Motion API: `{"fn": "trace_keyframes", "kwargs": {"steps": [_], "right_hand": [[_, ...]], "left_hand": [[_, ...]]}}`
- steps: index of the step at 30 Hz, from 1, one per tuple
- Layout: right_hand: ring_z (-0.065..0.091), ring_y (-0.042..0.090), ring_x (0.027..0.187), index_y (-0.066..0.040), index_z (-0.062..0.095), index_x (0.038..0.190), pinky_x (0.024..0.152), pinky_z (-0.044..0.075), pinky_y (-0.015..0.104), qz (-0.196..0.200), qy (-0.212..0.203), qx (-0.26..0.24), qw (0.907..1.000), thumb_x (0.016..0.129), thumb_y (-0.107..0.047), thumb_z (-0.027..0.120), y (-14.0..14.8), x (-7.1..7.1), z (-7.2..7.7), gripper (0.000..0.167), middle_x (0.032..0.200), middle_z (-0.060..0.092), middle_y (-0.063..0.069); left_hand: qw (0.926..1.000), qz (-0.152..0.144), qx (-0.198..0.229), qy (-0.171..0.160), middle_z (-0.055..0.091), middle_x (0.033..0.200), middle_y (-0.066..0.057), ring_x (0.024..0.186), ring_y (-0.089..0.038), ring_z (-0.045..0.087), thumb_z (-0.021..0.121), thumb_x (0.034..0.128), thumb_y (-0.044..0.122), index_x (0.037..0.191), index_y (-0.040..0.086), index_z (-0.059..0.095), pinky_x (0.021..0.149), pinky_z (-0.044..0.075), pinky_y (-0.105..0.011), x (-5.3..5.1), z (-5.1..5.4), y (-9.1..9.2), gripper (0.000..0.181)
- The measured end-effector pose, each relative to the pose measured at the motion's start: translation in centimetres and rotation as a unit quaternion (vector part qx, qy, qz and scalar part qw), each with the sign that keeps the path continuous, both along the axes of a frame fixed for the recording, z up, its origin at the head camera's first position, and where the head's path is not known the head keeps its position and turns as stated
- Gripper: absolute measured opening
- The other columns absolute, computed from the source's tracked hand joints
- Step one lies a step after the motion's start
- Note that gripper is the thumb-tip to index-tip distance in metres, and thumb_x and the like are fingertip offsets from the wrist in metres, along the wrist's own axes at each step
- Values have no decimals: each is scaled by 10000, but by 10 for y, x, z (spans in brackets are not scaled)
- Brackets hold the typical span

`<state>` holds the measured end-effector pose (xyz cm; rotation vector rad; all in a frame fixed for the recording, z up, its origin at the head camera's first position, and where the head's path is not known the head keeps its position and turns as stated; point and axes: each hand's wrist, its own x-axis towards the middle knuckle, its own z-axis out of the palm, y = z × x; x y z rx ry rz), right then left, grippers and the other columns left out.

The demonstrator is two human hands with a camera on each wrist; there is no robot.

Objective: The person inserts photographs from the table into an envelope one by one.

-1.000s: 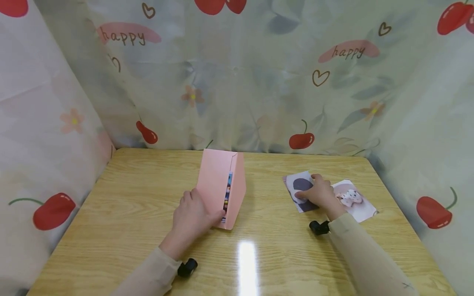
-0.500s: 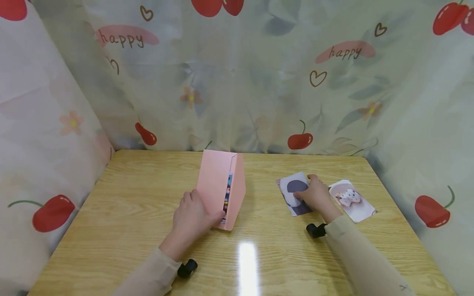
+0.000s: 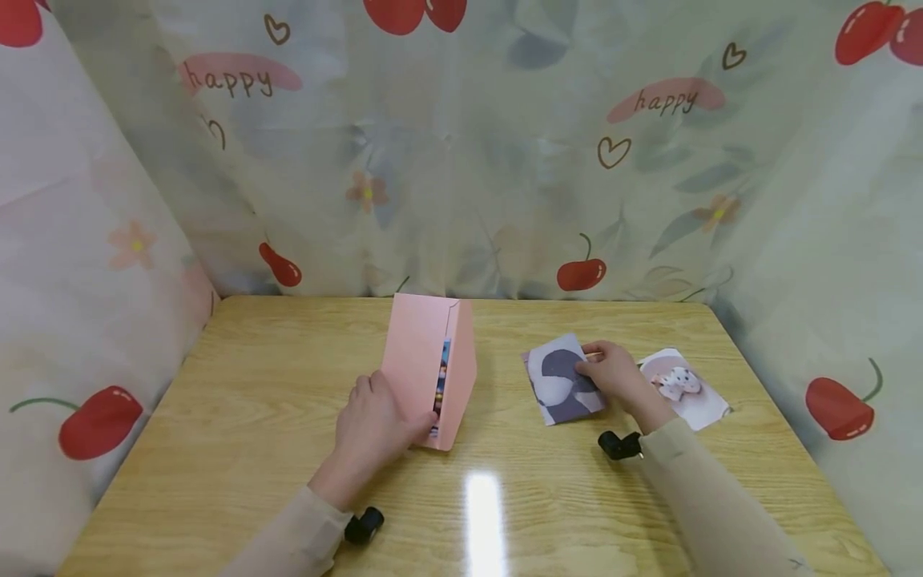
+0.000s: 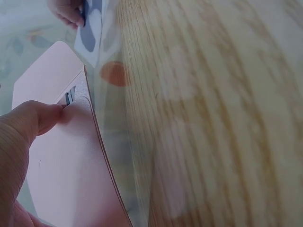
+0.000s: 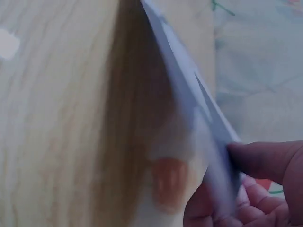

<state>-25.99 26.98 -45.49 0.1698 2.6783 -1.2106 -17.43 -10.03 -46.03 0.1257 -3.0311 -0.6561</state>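
My left hand (image 3: 373,421) grips a pink envelope (image 3: 418,340) that stands tilted on the table, its flap side facing right. The thumb (image 4: 45,116) lies at the opening, where a strip of colourful printed cards (image 3: 441,377) shows inside. To the right, my right hand (image 3: 620,381) pinches purple-and-white printed cards (image 3: 557,381) by their right edge. In the right wrist view the cards (image 5: 182,80) appear edge-on, raised off the tabletop, and seem to be more than one sheet. Their exact number cannot be told.
A white card with a spotted bow picture (image 3: 685,389) lies on the wooden table (image 3: 274,361), just right of my right hand. A patterned curtain (image 3: 447,176) with cherries hangs behind the table and along both sides. Black wrist cameras (image 3: 364,525) sit at both cuffs.
My right hand has lifted the purple-and-white cards and moved them left, away from the bow card, which shows more fully. The left hand and the envelope have hardly moved.
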Motion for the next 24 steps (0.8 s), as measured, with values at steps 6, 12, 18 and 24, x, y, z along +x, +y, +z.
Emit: {"fn": "trace_keyframes", "kwargs": {"steps": [6,12,18,24], "right_hand": [[576,176,900,29,460,1338,736,492,250,-132,243,-1147,9930,942,-172,621,-9,0,13,472,1094,582,156],[587,145,908,61,417,1351,789,513,254,-189,561,-1980,9784,954,-141,602,-21,4,31,481,1098,565,151],[584,182,942,38,438,1338,796,519,265,-303,818,-2220,9711,948,-165,620,-34,10,47,476,1092,545,146],[552,177,953,41,450,1290,792,509,237,-617,1110,-2464,9608,945,-157,622,-48,18,62,433,1088,518,130]], "left_hand": [[10000,-24,30,-1,465,1002,-145,841,-253,460,688,648,722,1204,-56,442,650,470,-410,-1,-1,0,988],[10000,-7,39,-48,465,1019,-145,854,-254,462,687,648,723,1221,-52,432,667,475,-416,-1,0,1,998],[10000,4,38,-79,465,1015,-149,854,-259,464,694,644,718,1213,-52,436,670,474,-422,-1,1,2,991],[10000,-15,42,-73,463,1013,-157,859,-263,461,696,649,711,1203,-62,440,676,474,-423,1,0,3,985]]}}
